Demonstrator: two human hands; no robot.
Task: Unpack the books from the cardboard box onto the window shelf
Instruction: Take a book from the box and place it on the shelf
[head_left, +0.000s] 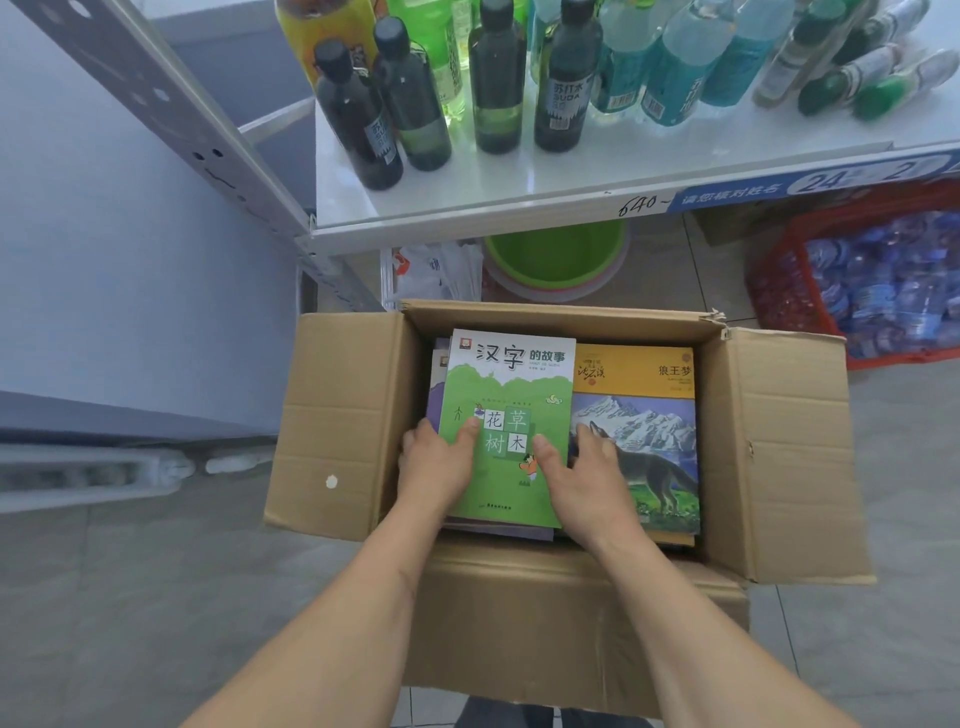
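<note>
An open cardboard box (337, 415) sits on the floor below me with its flaps folded out. Inside, a green-and-white book (511, 384) lies on top of a stack at the left. Beside it on the right lies a yellow book with a wolf and mountains (644, 415). My left hand (441, 462) grips the green book's left edge, thumb on the cover. My right hand (582, 473) grips its right edge, thumb on the cover, fingers over the wolf book. More books under the green one show only their edges.
A white shelf (519, 182) just beyond the box carries several dark green and teal bottles (415, 98). Below it stand a green basin (556, 254) and a white plastic bag (431, 270). A red crate of water bottles (872, 291) sits at the right. A blue-grey wall (130, 260) is on the left.
</note>
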